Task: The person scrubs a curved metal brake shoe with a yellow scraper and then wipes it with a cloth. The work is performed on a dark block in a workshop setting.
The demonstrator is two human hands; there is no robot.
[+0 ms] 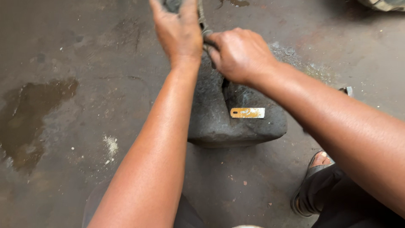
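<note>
Work looks mid-way: both hands are over the dark iron block (236,114) on the concrete floor (76,63), the left hand (179,29) gripping a dark metal piece (205,30) near the frame's top, the right hand (240,55) fisted on it, rusty metal strip (247,112) lying untouched on the block.

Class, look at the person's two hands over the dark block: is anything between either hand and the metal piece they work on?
Nothing visible: the left hand and right hand both already grip the dark metal piece above the block.
</note>
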